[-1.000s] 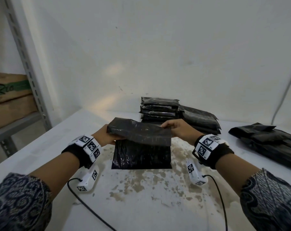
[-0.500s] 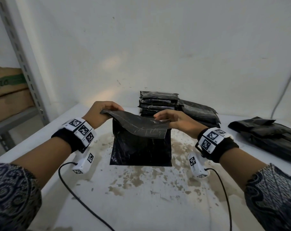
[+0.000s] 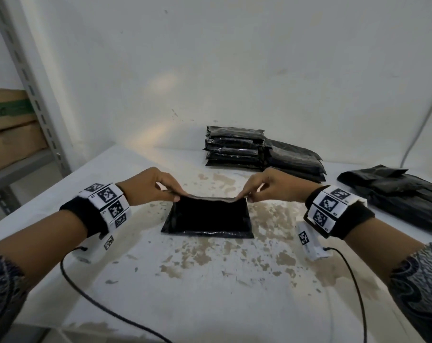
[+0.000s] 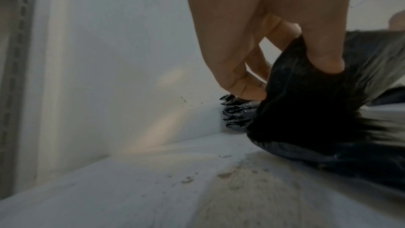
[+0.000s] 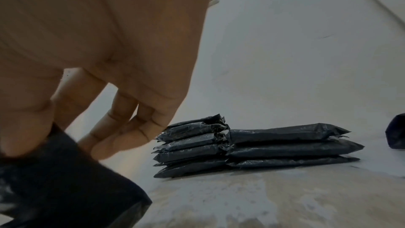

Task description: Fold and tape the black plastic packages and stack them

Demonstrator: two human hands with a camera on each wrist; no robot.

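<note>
A black plastic package (image 3: 207, 219) lies on the stained white table (image 3: 210, 280) in front of me, its far edge lifted. My left hand (image 3: 171, 195) pinches the far left corner, thumb over the plastic (image 4: 302, 96). My right hand (image 3: 247, 195) pinches the far right corner (image 5: 54, 179). Behind the package, a stack of folded black packages (image 3: 234, 151) stands at the wall, with a lower second stack (image 3: 294, 160) beside it; both show in the right wrist view (image 5: 252, 148).
A loose heap of black plastic bags (image 3: 398, 194) lies at the right side of the table. A metal shelf post (image 3: 31, 82) with cardboard boxes (image 3: 9, 127) stands at the left. Cables (image 3: 106, 305) trail across the near table.
Both hands have carried the flap away from me and lowered it toward the table, so the package's far edge now sits low between them.
</note>
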